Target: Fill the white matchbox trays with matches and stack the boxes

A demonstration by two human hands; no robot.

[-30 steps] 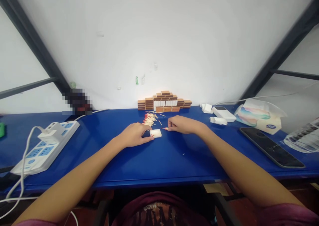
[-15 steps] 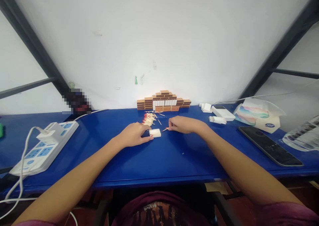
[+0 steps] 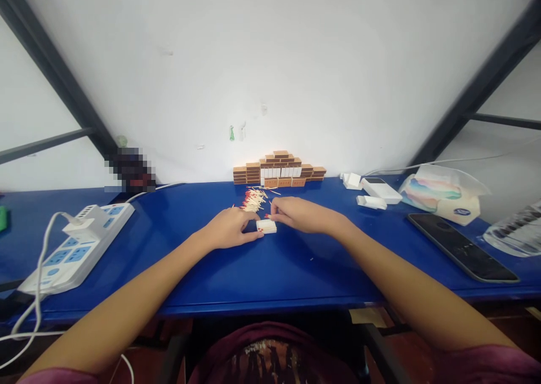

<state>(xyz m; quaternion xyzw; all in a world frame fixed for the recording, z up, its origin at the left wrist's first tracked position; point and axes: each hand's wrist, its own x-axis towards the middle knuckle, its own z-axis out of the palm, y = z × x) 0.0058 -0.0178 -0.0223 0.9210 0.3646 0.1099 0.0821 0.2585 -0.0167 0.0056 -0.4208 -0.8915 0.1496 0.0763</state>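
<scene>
My left hand (image 3: 229,228) is closed on the left end of a small white matchbox tray (image 3: 267,226), with its thumb and fingers at the sides. A few red match heads show at the tray's left end. My right hand (image 3: 296,215) pinches a match (image 3: 267,216) just above the tray's far edge; most of the stick is hidden by the fingers. Behind my left hand lies a loose pile of red-tipped matches (image 3: 253,201). Against the wall, brown matchboxes (image 3: 280,162) are stacked in a stepped shape, with white trays standing among them.
On the right of the blue table (image 3: 270,282) are white trays (image 3: 372,202), a white box (image 3: 382,190), a tissue pack (image 3: 439,195), a phone (image 3: 462,247) and a clear plastic package (image 3: 515,232). A power strip (image 3: 80,254) with white cables lies at the left.
My right hand has moved left with the match, from beside the tray to over its far edge. My left hand still holds the tray.
</scene>
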